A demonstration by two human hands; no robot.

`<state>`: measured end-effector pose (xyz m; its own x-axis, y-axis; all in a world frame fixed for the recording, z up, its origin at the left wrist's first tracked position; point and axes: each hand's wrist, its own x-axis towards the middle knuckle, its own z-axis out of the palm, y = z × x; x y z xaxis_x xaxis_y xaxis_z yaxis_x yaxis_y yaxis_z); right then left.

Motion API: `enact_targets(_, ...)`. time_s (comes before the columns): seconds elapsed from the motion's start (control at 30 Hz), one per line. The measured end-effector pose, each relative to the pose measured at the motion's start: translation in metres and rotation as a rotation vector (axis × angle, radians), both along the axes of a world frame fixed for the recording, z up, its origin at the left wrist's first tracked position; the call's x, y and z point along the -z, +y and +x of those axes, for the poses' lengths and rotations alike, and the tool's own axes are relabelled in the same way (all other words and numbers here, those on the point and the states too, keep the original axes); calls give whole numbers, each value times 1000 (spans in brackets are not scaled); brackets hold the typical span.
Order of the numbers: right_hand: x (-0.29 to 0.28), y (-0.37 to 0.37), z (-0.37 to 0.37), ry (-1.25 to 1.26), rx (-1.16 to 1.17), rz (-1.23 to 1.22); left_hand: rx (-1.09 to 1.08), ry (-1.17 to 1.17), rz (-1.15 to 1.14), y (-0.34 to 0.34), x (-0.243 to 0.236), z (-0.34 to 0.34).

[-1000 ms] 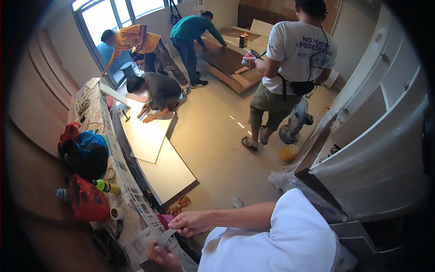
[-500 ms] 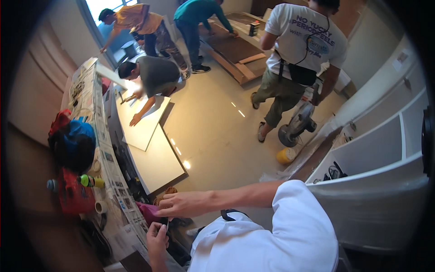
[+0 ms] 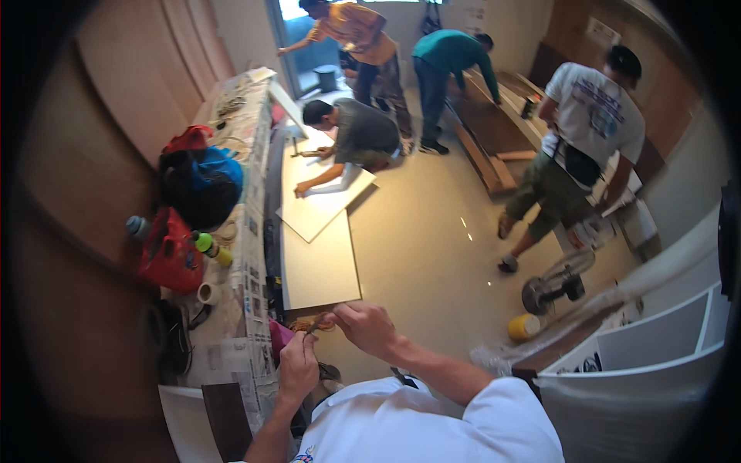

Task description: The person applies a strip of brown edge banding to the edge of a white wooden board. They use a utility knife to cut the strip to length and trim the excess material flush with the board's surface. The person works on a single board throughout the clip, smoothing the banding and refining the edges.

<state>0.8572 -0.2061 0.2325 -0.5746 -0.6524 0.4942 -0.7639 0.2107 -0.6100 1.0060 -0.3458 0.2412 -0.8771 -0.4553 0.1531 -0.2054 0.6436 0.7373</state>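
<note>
My left hand (image 3: 298,369) is closed, thumb and fingers pinched on the lower end of a short, thin brown strip (image 3: 316,323). At the strip's other end, the fingers of my right hand (image 3: 367,330) are pinched too. What the strip is made of cannot be made out. Just beyond my hands, low down, are a magenta cloth-like thing (image 3: 279,336) and an orange-brown coil (image 3: 318,321), both partly hidden.
To the left runs a newspaper-covered bench (image 3: 254,274) with a red bag (image 3: 174,258), a yellow-green bottle (image 3: 212,249) and a tape roll (image 3: 208,292). White panels (image 3: 320,262) lie ahead, where a person (image 3: 359,131) hammers. A floor fan (image 3: 552,289) and white cabinet (image 3: 656,339) stand right.
My right hand has drawn back from the magenta thing to meet the left hand at the strip. The view has swung left. The person with the hammer still leans over the panels.
</note>
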Motion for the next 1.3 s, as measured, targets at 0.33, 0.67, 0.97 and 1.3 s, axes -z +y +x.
enact_targets(0.33, -19, -34, 54, 76, -108, 13, -346, 30, 818, -14, -7, 42)
enact_targets(0.67, -9, -72, 68, 25, -101, 18, -393, 205, 1106, -8, -12, 53)
enact_targets(0.97, 3, -44, 41, -62, -422, 177, -287, 42, 1021, -26, 0, 83)
enact_targets(1.3, 2, -31, 54, -142, -245, 72, -127, -137, 813, 5, -16, 92)
